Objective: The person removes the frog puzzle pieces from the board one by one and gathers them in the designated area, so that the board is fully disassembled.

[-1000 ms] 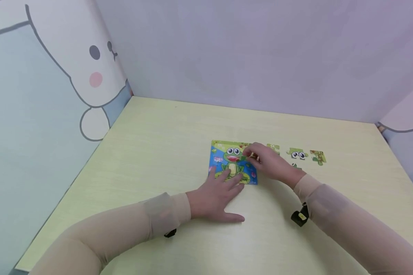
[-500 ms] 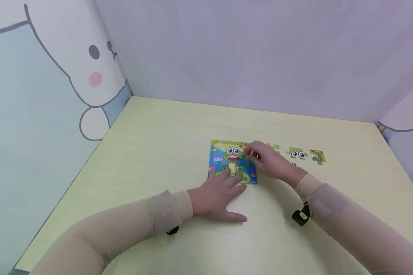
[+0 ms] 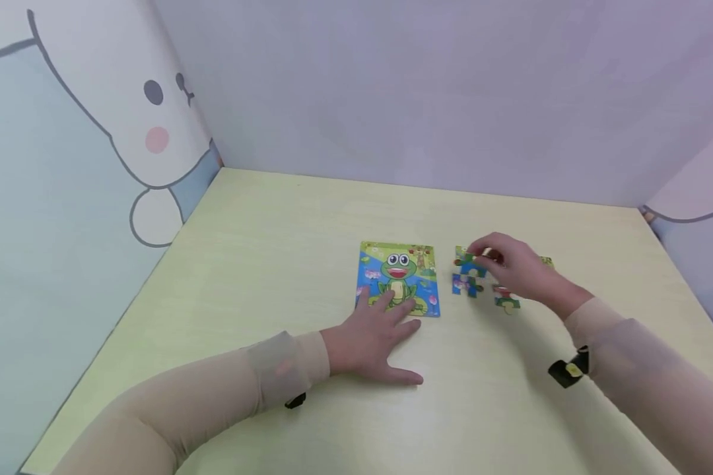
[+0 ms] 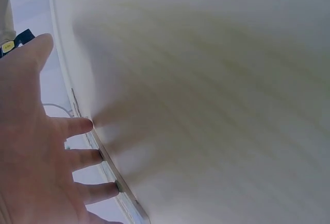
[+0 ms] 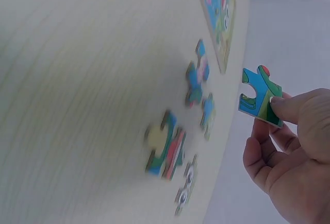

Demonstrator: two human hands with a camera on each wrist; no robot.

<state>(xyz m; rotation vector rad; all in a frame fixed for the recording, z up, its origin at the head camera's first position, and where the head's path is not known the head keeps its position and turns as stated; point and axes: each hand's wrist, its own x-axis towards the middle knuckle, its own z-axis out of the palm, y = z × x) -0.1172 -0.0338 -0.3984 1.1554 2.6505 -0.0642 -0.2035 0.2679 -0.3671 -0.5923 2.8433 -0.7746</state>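
Note:
A square frog picture in blue and green lies flat near the middle of the table. My left hand has its fingers spread, and its fingertips rest on the picture's lower edge. To the right, thumb and fingers of my right hand pinch a blue and green jigsaw piece, raised off the table in the right wrist view. In the head view this hand hovers over loose jigsaw pieces and hides some of them. A blue and pink piece and a red-mouthed piece lie below it.
A piece with eyes and a smaller piece also lie loose on the pale table. Walls stand behind and beside the table, the left one bearing a cartoon character.
My right hand has moved right, from the frog picture's right side to over the loose pieces, uncovering that side. The left hand stays almost still.

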